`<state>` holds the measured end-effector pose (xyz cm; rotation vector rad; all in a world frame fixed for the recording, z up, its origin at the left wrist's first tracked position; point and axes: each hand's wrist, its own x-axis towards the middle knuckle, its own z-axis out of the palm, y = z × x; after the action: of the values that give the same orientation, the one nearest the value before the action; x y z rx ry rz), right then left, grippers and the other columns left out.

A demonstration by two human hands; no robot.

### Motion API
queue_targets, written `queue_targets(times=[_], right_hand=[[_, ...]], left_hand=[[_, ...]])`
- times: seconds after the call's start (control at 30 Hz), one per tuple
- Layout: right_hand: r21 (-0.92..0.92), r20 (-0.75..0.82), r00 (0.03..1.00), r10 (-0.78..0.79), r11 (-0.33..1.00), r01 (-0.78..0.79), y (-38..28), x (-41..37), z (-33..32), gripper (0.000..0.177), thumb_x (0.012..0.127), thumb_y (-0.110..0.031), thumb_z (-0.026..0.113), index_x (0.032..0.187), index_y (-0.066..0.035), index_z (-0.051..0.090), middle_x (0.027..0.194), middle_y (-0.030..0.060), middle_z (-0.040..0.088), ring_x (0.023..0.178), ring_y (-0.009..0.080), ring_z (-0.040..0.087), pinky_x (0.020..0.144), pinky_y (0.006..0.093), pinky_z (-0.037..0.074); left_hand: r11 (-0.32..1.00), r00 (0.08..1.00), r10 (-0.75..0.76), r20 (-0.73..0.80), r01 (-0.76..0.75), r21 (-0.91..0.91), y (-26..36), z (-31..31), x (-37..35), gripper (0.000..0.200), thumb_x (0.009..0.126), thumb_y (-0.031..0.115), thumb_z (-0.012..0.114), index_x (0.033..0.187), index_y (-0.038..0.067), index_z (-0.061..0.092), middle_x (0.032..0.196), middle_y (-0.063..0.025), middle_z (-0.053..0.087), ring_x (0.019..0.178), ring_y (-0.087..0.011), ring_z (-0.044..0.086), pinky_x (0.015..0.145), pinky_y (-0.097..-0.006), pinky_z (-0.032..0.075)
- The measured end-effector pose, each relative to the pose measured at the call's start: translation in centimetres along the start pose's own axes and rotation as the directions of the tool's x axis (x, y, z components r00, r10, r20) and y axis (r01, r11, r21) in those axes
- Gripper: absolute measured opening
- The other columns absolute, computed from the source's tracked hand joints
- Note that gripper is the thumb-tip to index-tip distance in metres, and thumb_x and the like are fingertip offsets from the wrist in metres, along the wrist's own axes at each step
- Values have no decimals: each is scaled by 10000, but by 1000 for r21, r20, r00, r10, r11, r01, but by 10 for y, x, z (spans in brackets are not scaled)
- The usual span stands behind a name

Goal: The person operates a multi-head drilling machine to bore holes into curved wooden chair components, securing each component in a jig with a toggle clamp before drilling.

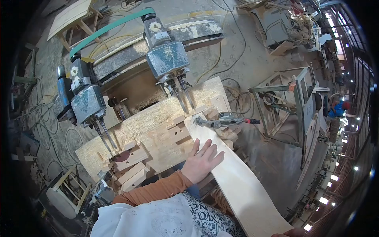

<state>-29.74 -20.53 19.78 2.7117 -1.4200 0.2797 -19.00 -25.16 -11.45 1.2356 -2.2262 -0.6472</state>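
Note:
A long, pale wooden board [241, 179] runs diagonally from the machine's work table to the lower right edge of the view. My left hand [202, 161], in a brown sleeve, lies over the board's left edge, fingers across its top and thumb hidden. At the bottom edge, my right hand [291, 233] holds the near end of the board; only part of that hand shows. The far end of the board sits beneath a metal toggle clamp [225, 121] with a red-tipped handle. Just beyond it, two drill bits [184, 96] point toward the table.
The sawdust-covered work table [158, 118] carries wooden blocks [132, 160] and a second clamp [102, 189]. Two blue drilling heads [167, 59] hang from a rail, the other left [87, 104]. A metal frame stand [292, 91] stands right; a chair [65, 197] is lower left.

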Motion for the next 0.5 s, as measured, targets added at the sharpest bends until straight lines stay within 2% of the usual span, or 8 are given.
queue_targets(times=[0.07, 0.13, 0.17, 0.23, 0.37, 0.47, 0.5], right_hand=[[-5, -29, 999, -19, 1000, 19, 6, -2, 3, 150, 889, -317, 578, 875, -167, 581, 821, -13, 578, 793, 164, 525, 751, 400, 386], [11, -64, 987, -150, 989, 151, 14, -3, 4, 140, 897, -307, 561, 897, -170, 589, 821, -18, 572, 794, 148, 524, 740, 384, 388], [13, -72, 986, -151, 988, 152, 15, 0, 0, 140, 897, -307, 561, 897, -170, 589, 821, -18, 572, 794, 148, 524, 740, 384, 388], [29, 89, 992, -94, 995, 92, 9, 8, -11, 138, 900, -300, 544, 912, -174, 600, 822, -23, 568, 773, 139, 527, 704, 358, 388], [14, 120, 989, -86, 996, 85, 6, 11, -15, 128, 885, -298, 549, 860, -180, 591, 815, -28, 556, 775, 136, 527, 691, 351, 389], [-3, 155, 986, -64, 998, 65, 9, 8, -8, 128, 875, -297, 552, 826, -184, 585, 810, -32, 548, 776, 134, 527, 682, 346, 390], [-21, -29, 993, -112, 994, 111, 13, 1, 9, 128, 871, -293, 554, 804, -185, 572, 809, -34, 545, 788, 135, 526, 697, 347, 391]], left_hand=[[1000, 1000, -19, 18, 19, 14, 1, 1, -1, 406, 806, 136, 575, 1202, 226, 577, 1229, -54, 562, 1276, -256, 512, 1101, -551, 330], [1000, 999, -14, 28, 14, 3, 2, 0, -3, 440, 796, 113, 590, 1222, 219, 571, 1236, -53, 559, 1283, -258, 504, 1106, -544, 329], [1000, 1000, -14, 28, 13, 11, 3, 1, -3, 440, 796, 113, 590, 1222, 219, 571, 1236, -53, 559, 1283, -258, 504, 1106, -544, 329], [999, 1000, -25, 11, 25, -31, 4, 1, -4, 502, 766, 82, 619, 1247, 215, 563, 1240, -52, 557, 1291, -258, 497, 1108, -534, 333], [1000, 1000, -21, 8, 21, -16, 3, 1, -4, 560, 736, 56, 642, 1266, 218, 558, 1241, -53, 557, 1305, -252, 480, 1111, -529, 333], [999, 1000, -25, 12, 25, -29, 5, 0, -2, 565, 725, 52, 650, 1260, 215, 569, 1236, -47, 560, 1247, -235, 509, 1111, -528, 335], [999, 1000, -25, 17, 26, -33, 4, 1, -3, 546, 729, 55, 644, 1249, 209, 578, 1236, -45, 560, 1200, -227, 525, 1107, -532, 339]])
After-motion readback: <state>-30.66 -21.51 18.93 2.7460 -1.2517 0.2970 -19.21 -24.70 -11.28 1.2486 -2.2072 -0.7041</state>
